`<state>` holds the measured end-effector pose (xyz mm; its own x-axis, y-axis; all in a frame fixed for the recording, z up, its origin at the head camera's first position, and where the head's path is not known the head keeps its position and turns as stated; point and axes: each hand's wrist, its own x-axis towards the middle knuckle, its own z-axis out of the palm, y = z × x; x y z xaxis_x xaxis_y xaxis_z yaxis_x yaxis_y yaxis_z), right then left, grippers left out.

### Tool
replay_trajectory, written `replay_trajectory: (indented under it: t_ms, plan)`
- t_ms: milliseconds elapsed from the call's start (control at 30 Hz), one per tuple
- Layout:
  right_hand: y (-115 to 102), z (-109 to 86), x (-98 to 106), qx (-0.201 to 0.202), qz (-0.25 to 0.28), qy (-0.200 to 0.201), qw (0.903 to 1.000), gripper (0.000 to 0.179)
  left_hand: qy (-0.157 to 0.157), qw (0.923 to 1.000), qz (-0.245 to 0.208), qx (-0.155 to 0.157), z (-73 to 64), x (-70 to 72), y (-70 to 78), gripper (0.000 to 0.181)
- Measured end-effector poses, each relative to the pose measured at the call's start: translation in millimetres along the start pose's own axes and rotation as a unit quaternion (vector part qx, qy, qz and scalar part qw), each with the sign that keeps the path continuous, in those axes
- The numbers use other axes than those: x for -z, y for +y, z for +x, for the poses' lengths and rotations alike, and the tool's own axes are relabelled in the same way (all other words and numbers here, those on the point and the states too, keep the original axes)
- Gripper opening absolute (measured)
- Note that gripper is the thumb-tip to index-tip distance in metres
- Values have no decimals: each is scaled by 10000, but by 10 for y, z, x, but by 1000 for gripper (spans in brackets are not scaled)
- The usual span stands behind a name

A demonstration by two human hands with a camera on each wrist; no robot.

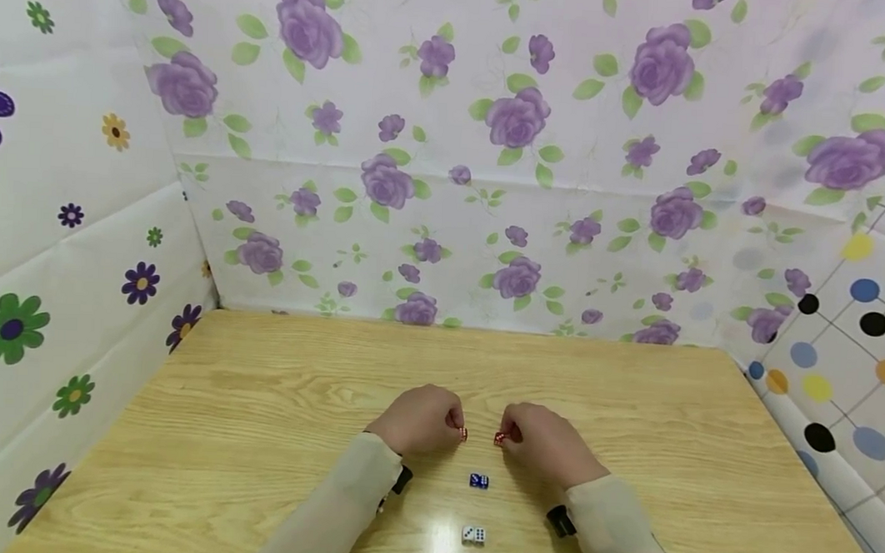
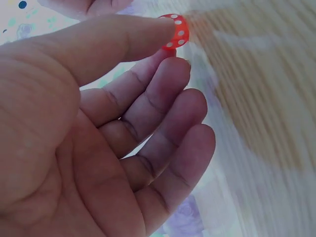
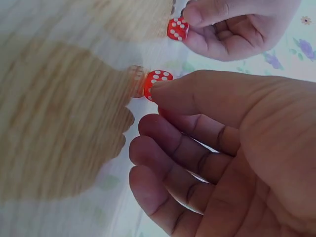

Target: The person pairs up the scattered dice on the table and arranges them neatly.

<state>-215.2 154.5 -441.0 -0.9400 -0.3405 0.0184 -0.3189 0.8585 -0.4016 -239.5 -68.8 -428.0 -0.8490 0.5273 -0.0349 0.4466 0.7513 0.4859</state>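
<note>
My left hand (image 1: pixel 422 420) pinches a red die (image 2: pixel 181 32) with white dots between thumb and forefinger, just at the tabletop. Opposite it, my right hand (image 1: pixel 546 441) pinches a second red die (image 3: pixel 157 83) the same way, its reflection showing on the glossy wood beside it. A short gap separates the two red dice in the head view. Nearer to me, between the forearms, two blue dice (image 1: pixel 479 480) lie side by side and touch. Closer still, a pair of white dice (image 1: pixel 474 535) with dark dots sits side by side.
The wooden table (image 1: pixel 295 369) carries the dice, with bare wood around the hands. Behind it hangs a cloth with purple roses (image 1: pixel 518 118). A flowered cloth (image 1: pixel 74 291) closes off the left side and a dotted one (image 1: pixel 858 365) the right. Dark bands circle both wrists.
</note>
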Motion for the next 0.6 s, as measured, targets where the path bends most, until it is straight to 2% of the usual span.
replay_trajectory:
  t_ms: [367,600]
  plan:
    - [-23,25,-61,240,-136,124,9995,15,-47,9996,206,-166,89,-71,116,8]
    - [-34,13,-35,310,-81,161,9994,13,-79,9998,58,-159,100,-68,119,5]
